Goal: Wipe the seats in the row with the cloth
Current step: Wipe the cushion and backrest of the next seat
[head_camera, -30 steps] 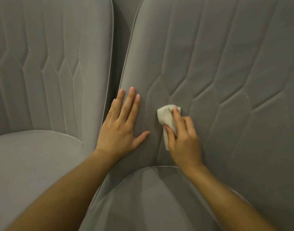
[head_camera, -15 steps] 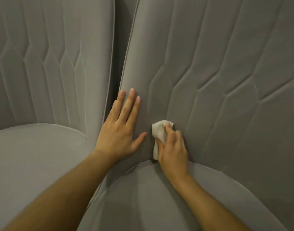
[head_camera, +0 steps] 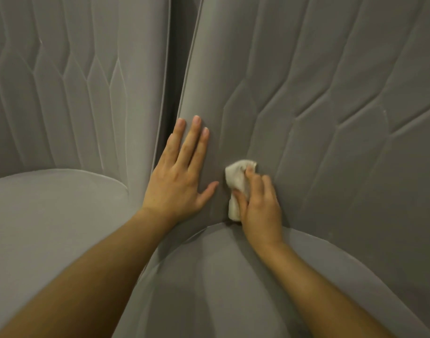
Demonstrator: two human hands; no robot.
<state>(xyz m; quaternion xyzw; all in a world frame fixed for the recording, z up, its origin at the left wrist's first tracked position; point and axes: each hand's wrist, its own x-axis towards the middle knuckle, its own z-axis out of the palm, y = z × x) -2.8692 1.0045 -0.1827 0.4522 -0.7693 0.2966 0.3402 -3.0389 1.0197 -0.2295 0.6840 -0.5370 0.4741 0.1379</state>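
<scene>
2 grey quilted seats stand side by side: the left seat (head_camera: 50, 215), then the right seat (head_camera: 331, 118). The left hand (head_camera: 177, 181) lies flat, fingers straight, on the right seat's backrest edge. Just beside it, the right hand (head_camera: 260, 208) grips the white cloth (head_camera: 238, 174), pressed low on that backrest.

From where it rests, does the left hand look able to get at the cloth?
Probably yes. The left hand lies flat on the backrest beside the cloth, its thumb pointing toward it with only bare upholstery between. The right hand grips the cloth, but its upper end is exposed.
</scene>
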